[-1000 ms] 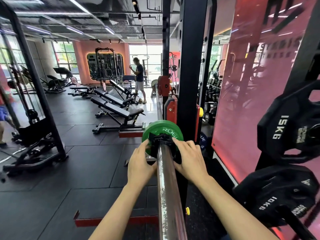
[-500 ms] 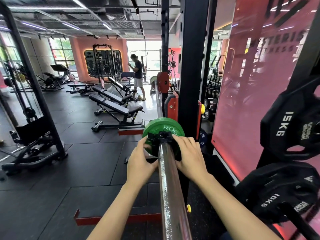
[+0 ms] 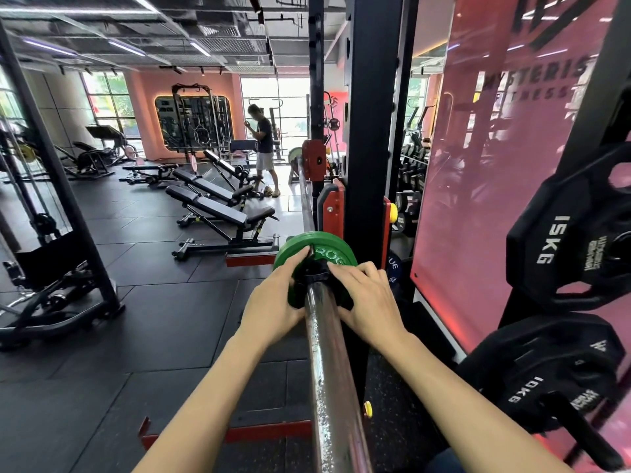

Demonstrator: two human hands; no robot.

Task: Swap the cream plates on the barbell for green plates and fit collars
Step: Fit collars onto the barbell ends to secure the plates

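Observation:
A green plate (image 3: 319, 245) sits on the chrome barbell sleeve (image 3: 329, 363), which runs from the bottom of the view up to the rack. A black collar (image 3: 312, 273) is on the sleeve, right against the plate. My left hand (image 3: 273, 302) holds the collar from the left, its fingers reaching up over the plate's face. My right hand (image 3: 367, 298) grips the collar from the right, fingers curled over its top. Most of the collar is hidden under my hands. No cream plate is in view.
The black rack upright (image 3: 370, 131) with a red hook (image 3: 329, 208) stands just behind the plate. Black 15 kg (image 3: 560, 244) and 10 kg (image 3: 539, 380) plates hang on pegs at the right. Benches (image 3: 218, 206) and a standing person (image 3: 263, 148) are farther back on the left.
My left fingers have reached higher over the plate's face, and my right fingers have shifted over the collar's top. The view has tilted slightly.

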